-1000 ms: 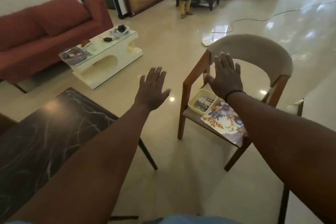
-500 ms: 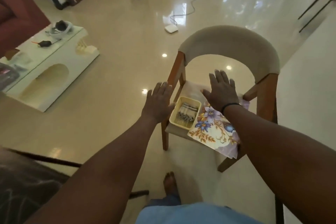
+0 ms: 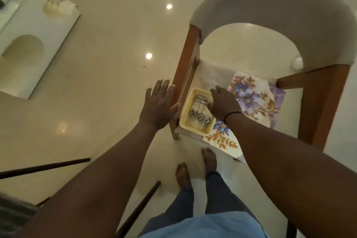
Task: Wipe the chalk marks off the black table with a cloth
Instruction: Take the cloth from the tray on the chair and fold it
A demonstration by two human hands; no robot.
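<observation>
A folded checked cloth (image 3: 199, 117) with a fringe lies in a small yellow basket (image 3: 194, 131) on the seat of a wooden chair (image 3: 185, 58). My right hand (image 3: 225, 105) reaches down into the basket, its fingers bent onto the cloth; they are hidden, so a grip is not visible. My left hand (image 3: 159, 106) hovers flat with fingers apart just left of the chair's front leg, holding nothing. Only a blurred corner of the black table (image 3: 13, 212) shows at the bottom left, and its chalk marks are out of view.
A floral-printed sheet (image 3: 257, 98) covers the chair seat beside the basket. The chair's padded curved backrest (image 3: 270, 6) arches behind. A white coffee table (image 3: 29, 48) stands at the left on the glossy floor. The black table's thin legs (image 3: 44, 168) slant near my bare feet (image 3: 183, 176).
I have stepped up to the chair and the view has tilted down. My right hand dropped from above the seat into the basket onto the cloth. My left hand stayed open beside the chair.
</observation>
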